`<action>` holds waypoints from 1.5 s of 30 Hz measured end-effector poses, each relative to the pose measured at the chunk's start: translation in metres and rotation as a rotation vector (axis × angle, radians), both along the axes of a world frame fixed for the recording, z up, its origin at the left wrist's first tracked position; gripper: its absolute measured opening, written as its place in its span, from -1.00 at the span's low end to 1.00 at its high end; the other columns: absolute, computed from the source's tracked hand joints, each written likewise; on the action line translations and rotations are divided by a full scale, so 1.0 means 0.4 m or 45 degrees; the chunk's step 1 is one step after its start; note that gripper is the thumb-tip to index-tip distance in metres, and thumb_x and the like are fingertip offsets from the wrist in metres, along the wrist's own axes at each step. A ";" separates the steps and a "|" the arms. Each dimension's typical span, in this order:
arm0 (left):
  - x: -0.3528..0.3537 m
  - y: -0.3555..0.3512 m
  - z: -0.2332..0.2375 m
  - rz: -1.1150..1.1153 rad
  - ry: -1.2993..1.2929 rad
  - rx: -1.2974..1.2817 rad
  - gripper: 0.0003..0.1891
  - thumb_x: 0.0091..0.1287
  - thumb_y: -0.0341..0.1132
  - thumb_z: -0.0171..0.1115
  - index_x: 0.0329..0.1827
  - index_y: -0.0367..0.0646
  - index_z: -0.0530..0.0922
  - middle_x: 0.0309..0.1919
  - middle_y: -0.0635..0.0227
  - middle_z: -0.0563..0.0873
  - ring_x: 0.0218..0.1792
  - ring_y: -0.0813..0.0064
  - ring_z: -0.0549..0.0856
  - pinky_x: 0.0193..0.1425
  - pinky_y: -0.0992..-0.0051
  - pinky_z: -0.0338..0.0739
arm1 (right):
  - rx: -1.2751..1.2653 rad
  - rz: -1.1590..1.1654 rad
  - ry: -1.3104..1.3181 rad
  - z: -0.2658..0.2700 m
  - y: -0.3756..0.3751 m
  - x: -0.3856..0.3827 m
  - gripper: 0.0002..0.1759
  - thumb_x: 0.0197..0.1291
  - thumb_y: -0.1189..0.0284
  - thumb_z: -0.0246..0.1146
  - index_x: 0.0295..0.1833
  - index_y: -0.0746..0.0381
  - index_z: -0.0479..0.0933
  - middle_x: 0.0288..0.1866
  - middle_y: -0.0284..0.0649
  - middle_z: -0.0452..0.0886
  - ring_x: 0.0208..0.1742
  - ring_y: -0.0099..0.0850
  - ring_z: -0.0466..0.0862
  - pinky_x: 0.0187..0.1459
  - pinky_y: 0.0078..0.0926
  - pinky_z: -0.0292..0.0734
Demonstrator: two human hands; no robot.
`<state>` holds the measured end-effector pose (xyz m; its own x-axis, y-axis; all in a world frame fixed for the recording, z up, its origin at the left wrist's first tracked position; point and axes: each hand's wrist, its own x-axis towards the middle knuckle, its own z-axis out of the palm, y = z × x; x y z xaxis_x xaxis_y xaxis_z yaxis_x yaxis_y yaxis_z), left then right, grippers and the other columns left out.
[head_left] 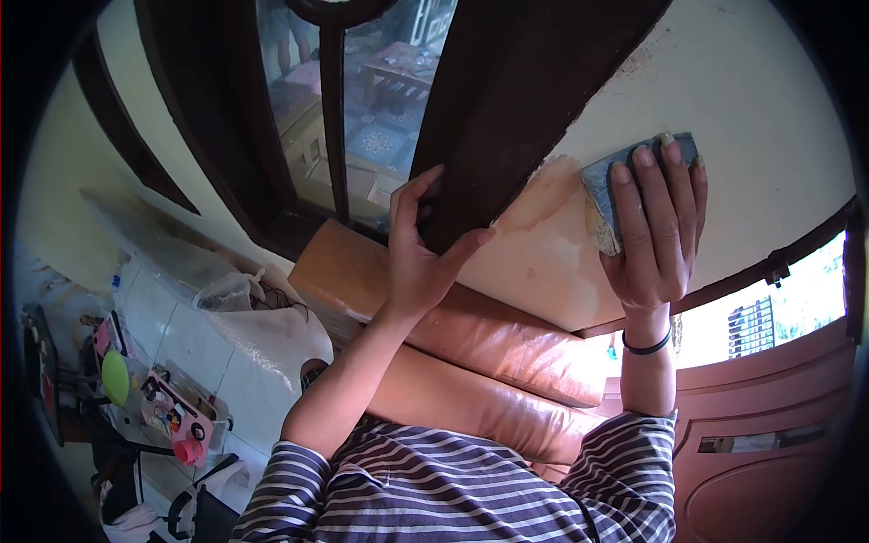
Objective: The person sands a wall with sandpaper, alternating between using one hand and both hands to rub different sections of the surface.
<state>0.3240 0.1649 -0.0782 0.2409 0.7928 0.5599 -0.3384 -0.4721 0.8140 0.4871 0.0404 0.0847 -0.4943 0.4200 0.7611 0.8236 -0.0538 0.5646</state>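
Pressed against the cream wall (733,90) is a grey-blue sheet (601,185), perhaps sandpaper, with a pale, worn lower edge. My right hand (658,217) lies over it, the fingers stretched along the sheet and holding it to the wall. A dark band circles the right wrist. My left hand (424,240) grips the lower part of the dark wooden frame (507,100), thumb on the side near the wall and fingers at the window side. A reddish-brown patch (543,195) marks the wall between the two hands.
Below the wall stands a brown leather sofa (489,344). Window glass (380,118) is at upper left. Clear plastic sheeting (272,326) lies on the tiled floor, near a pink tray (186,416) with small items. A pink door (769,471) is at lower right.
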 end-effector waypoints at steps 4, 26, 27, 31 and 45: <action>0.012 0.004 0.023 0.035 -0.093 -0.057 -0.14 0.06 -0.29 0.68 0.45 -0.17 0.40 0.23 0.24 0.46 0.24 0.32 0.50 0.36 0.33 0.42 | -0.028 -0.001 0.029 0.006 -0.006 -0.009 -0.66 0.22 0.54 0.29 0.10 0.21 0.74 0.20 -0.16 0.72 0.33 -0.10 0.66 0.45 0.09 0.43; 0.006 0.017 0.054 0.059 -0.056 0.102 -0.21 0.09 -0.40 0.65 0.40 -0.21 0.42 0.23 0.26 0.48 0.21 0.39 0.54 0.33 0.39 0.46 | 0.043 0.062 0.053 0.004 0.008 -0.005 -0.68 0.07 0.55 0.34 -0.02 0.20 0.78 0.13 -0.18 0.74 0.27 -0.13 0.70 0.41 0.03 0.50; 0.006 0.018 0.050 0.060 -0.035 0.114 -0.21 0.11 -0.47 0.62 0.41 -0.24 0.39 0.25 0.25 0.50 0.22 0.40 0.56 0.32 0.40 0.48 | 0.049 0.077 0.057 0.002 0.009 -0.004 -0.69 0.07 0.54 0.34 -0.04 0.20 0.79 0.13 -0.18 0.74 0.27 -0.14 0.70 0.41 0.02 0.50; 0.010 0.018 0.049 0.046 -0.050 0.104 -0.23 0.14 -0.55 0.59 0.41 -0.27 0.36 0.24 0.22 0.55 0.22 0.41 0.58 0.30 0.42 0.51 | 0.029 0.064 0.080 0.005 0.004 -0.008 -0.67 0.05 0.50 0.33 -0.03 0.19 0.79 0.11 -0.19 0.75 0.26 -0.15 0.70 0.42 0.01 0.50; 0.013 0.018 0.048 -0.018 -0.095 0.015 -0.23 0.11 -0.43 0.62 0.40 -0.21 0.41 0.22 0.28 0.45 0.18 0.40 0.55 0.27 0.41 0.49 | -0.013 0.043 0.103 0.004 0.002 -0.004 -0.62 0.18 0.47 0.25 0.12 0.22 0.73 0.22 -0.18 0.70 0.35 -0.19 0.64 0.44 -0.06 0.46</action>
<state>0.3291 0.1721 -0.0588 0.2093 0.7831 0.5857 -0.4045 -0.4760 0.7809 0.4855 0.0411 0.0864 -0.4455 0.4122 0.7947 0.8678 -0.0194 0.4965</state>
